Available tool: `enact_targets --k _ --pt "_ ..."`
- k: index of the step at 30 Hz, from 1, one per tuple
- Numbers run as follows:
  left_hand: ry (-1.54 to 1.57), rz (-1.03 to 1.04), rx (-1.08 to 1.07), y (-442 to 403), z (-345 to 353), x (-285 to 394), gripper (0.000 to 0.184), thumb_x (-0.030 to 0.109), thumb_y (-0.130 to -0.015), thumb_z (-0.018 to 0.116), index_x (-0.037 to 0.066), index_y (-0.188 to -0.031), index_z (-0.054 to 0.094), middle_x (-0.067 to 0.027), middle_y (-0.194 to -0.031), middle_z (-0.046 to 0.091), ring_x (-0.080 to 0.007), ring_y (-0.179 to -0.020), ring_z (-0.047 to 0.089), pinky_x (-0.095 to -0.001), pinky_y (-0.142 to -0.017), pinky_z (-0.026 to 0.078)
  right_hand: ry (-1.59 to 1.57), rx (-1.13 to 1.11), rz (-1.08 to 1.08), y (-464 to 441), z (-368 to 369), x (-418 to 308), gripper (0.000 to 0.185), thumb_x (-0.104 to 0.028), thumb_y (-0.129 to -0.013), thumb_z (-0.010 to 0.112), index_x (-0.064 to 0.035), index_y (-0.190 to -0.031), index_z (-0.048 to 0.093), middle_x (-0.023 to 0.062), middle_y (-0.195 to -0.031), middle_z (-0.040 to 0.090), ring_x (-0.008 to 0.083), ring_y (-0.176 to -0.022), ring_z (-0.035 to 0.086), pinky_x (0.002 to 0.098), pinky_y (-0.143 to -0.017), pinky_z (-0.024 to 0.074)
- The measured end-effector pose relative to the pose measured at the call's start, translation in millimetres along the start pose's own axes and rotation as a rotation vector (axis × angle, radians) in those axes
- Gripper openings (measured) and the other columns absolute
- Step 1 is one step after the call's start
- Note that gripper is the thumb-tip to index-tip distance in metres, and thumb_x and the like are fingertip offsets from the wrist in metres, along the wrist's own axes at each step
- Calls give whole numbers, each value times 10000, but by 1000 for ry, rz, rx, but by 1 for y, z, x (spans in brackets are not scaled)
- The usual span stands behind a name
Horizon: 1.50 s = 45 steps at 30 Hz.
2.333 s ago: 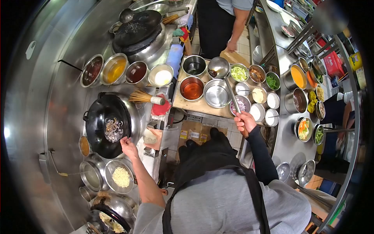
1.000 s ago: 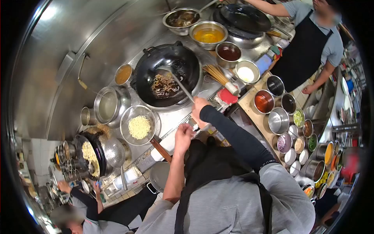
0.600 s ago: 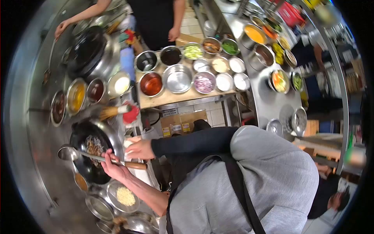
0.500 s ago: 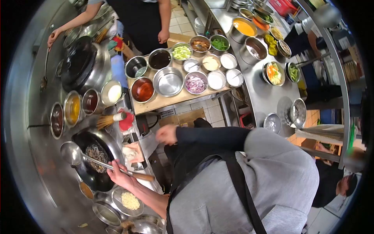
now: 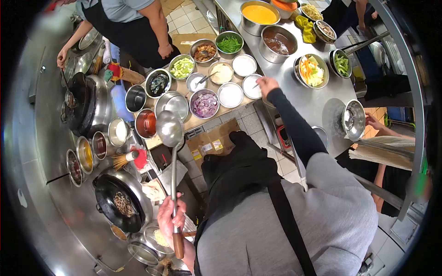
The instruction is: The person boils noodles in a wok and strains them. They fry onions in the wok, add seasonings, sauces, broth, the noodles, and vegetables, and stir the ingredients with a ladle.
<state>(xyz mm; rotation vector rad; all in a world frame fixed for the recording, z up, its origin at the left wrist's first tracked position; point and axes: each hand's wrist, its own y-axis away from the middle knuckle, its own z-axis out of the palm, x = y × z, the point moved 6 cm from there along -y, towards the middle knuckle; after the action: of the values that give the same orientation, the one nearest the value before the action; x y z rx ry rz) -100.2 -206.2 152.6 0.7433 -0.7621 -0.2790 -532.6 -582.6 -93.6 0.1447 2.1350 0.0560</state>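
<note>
My left hand [image 5: 171, 214] is wrapped round the wooden handle of a large metal ladle [image 5: 169, 129]. The ladle's bowl hangs near the edge of the prep board, close to an empty metal pot [image 5: 171, 106]. My right hand [image 5: 267, 86] reaches over a metal bowl of white powder [image 5: 252, 87], its fingers pinched on what looks like a thin spoon handle in the bowl. To the left, a black wok [image 5: 117, 202] holds dark strips of food [image 5: 123, 204].
Bowls of red onion [image 5: 204, 104], cut green vegetable [image 5: 182, 67] and red liquid [image 5: 146, 124] crowd the board. A steel counter [image 5: 294, 103] carries pots and a vegetable bowl [image 5: 313, 71]. One co-worker [image 5: 124, 32] stands beside the far wok [image 5: 87, 103]; another person's hand [image 5: 374, 121] shows at right.
My left hand has lifted the ladle away from the wok and toward the right. My right hand has moved from beside my body out to the white powder bowl. The view has shifted.
</note>
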Motion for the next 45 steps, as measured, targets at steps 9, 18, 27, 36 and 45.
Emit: enact_targets --k 9,18,27,36,45 --pt "-362 -88 59 -35 71 -36 299 195 -1030 497 -30 -1222 537 -154 -813 613 -60 -455 383 -194 -369 298 112 120 -292 37 -38 -83 201 -163 -947 551 -51 -1048 684 153 -944 679 351 -841 650 413 -746 516" --pt "-389 -54 206 -40 96 -45 242 89 -995 494 -31 -1201 533 -149 -798 622 -78 -472 428 -208 -394 351 13 195 -227 -34 25 -35 255 -229 -958 550 -51 -1044 711 98 -786 724 231 -743 702 336 -707 535" --pt "-404 -38 207 -53 110 -51 243 74 -996 485 -50 -1202 517 -144 -786 623 -85 -464 433 -217 -393 360 -754 92 393 -43 32 26 297 -197 -947 513 31 -1056 668 134 -798 712 199 -669 689 289 -614 545" --pt "-423 -37 138 -84 118 -55 246 85 -999 505 -48 -1206 502 -133 -775 621 -87 -464 438 -232 -399 367 -1005 -20 525 -14 -18 2 325 -209 -965 512 12 -1166 641 147 -923 706 228 -787 699 319 -725 563" --pt "-366 -83 64 -94 123 -63 242 78 -993 527 -36 -1205 499 -128 -771 612 -83 -466 435 -231 -404 346 -257 -112 -138 -11 54 -76 246 -169 -985 538 3 -1090 680 75 -784 713 138 -725 679 260 -698 533"
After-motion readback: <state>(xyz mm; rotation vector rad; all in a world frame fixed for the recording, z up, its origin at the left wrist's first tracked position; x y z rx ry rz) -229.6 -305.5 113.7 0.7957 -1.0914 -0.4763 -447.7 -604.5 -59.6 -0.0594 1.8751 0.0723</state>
